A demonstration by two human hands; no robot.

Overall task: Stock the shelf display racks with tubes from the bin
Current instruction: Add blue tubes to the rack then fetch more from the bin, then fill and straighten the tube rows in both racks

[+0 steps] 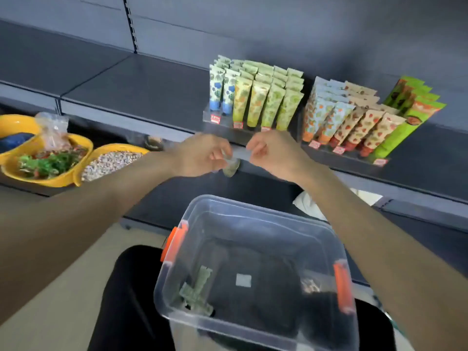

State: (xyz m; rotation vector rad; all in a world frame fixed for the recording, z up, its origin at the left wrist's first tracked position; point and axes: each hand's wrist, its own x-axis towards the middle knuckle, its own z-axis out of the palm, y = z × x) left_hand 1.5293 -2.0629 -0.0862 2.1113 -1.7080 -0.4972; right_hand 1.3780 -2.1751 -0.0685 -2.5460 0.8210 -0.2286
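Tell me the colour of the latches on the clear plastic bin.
Orange: both latches on the clear bin, plain in the head view.

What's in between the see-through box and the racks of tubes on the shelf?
The person's two hands, in the head view. The left hand grips a small tube; the right hand is beside it, too blurred to tell if it holds anything.

Reaching forward with both bare arms — pinching a tube (231, 165) in the left hand (202, 155), holding the right hand (274, 150) just beside it, fingers curled inward.
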